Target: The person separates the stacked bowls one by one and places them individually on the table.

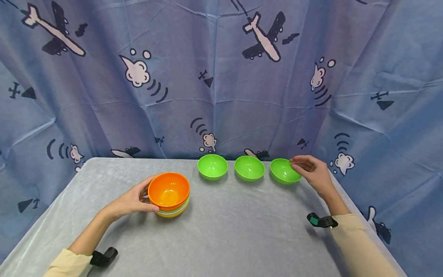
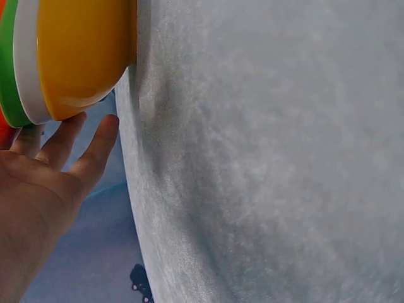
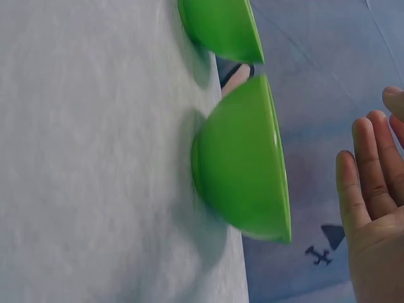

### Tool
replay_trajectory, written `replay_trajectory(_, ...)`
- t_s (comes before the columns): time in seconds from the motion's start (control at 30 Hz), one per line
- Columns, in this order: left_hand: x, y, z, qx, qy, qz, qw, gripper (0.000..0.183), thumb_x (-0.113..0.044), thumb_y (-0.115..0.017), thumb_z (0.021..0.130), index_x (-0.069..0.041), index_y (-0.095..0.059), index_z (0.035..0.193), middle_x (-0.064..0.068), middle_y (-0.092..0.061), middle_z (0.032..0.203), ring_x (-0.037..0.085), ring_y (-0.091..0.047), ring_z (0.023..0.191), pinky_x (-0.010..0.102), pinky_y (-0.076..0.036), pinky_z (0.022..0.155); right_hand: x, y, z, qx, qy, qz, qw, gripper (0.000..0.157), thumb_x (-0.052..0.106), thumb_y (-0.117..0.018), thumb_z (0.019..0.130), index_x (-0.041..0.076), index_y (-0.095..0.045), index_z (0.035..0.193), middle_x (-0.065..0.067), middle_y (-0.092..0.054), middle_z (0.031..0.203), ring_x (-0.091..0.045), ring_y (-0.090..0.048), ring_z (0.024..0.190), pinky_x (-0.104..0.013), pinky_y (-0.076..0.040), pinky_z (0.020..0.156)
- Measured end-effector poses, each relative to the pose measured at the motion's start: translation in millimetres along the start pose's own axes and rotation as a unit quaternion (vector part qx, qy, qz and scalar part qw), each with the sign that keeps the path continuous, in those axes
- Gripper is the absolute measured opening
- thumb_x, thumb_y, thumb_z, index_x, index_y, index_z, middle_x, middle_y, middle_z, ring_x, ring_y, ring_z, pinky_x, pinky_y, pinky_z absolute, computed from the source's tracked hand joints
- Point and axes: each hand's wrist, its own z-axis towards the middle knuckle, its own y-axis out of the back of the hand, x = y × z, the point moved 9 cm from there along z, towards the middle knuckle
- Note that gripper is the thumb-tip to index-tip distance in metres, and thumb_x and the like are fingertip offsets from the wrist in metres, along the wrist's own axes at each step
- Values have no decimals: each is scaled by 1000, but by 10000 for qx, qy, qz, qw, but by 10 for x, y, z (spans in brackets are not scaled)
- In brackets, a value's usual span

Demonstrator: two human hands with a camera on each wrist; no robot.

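Observation:
My left hand (image 1: pixel 133 198) grips the left side of a stack of nested bowls, thumb at the front and fingers round the back. An orange bowl (image 1: pixel 169 190) tops this stack; in the left wrist view a green bowl (image 2: pixel 7 76), a white bowl (image 2: pixel 26 60) and a yellow bowl (image 2: pixel 85 50) show beneath it. At the back right, my right hand (image 1: pixel 313 173) hovers by the rim of the rightmost green bowl (image 1: pixel 282 173). The right wrist view shows its fingers (image 3: pixel 366 164) fairly straight and apart from the nearest green bowl (image 3: pixel 237 158).
Two more green bowls, a middle one (image 1: pixel 249 168) and a left one (image 1: pixel 212 167), stand upright in a row along the back edge of the grey-covered table (image 1: pixel 235 231). A blue curtain (image 1: pixel 194 80) with airplane prints hangs right behind the table.

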Motion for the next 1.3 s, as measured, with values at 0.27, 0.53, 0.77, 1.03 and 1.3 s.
replay_trajectory(0.27, -6, -2, -3, 14, -10, -7, 10000, 86, -9, -80, 88, -12, -31, 158, 13, -44, 152, 31, -48, 132, 38, -46, 102, 98, -213, 41, 249, 108, 60, 9996, 33, 3, -72, 95, -6, -64, 126, -28, -65, 121, -14, -68, 102, -23, -54, 83)
replay_trajectory(0.53, 18, -7, 1, 0, 77, 53, 10000, 86, -11, -80, 88, -9, -30, 158, 15, -43, 152, 32, -47, 131, 41, -45, 102, 171, -467, 46, 575, 128, 518, 9969, 30, 1, -71, 95, -7, -65, 123, -30, -64, 119, -20, -68, 101, -26, -55, 83)
replay_trajectory(0.77, 25, -2, 5, 8, 97, 17, 10000, 85, -9, -80, 88, -11, -31, 158, 13, -43, 152, 34, -46, 132, 39, -45, 102, 248, -714, 48, 943, 153, 637, 9934, 28, 2, -71, 95, -6, -65, 121, -28, -65, 118, -21, -68, 103, -28, -56, 84)
replay_trajectory(1.03, 18, 1, 2, 34, 65, -49, 10000, 87, -8, -79, 88, -10, -29, 159, 14, -42, 153, 30, -47, 133, 43, -44, 103, 295, -959, 62, 1171, 247, 1006, 9877, 28, -4, -69, 95, -10, -63, 122, -29, -64, 118, -23, -68, 103, -32, -56, 85)
replay_trajectory(1.3, 13, -6, -3, 62, 95, -43, 9999, 87, -9, -79, 88, -11, -29, 159, 13, -41, 153, 33, -45, 134, 39, -45, 102, 350, -1202, 93, 1327, 248, 1200, 9836, 28, -5, -70, 94, -8, -64, 120, -27, -65, 119, -24, -68, 104, -34, -55, 87)
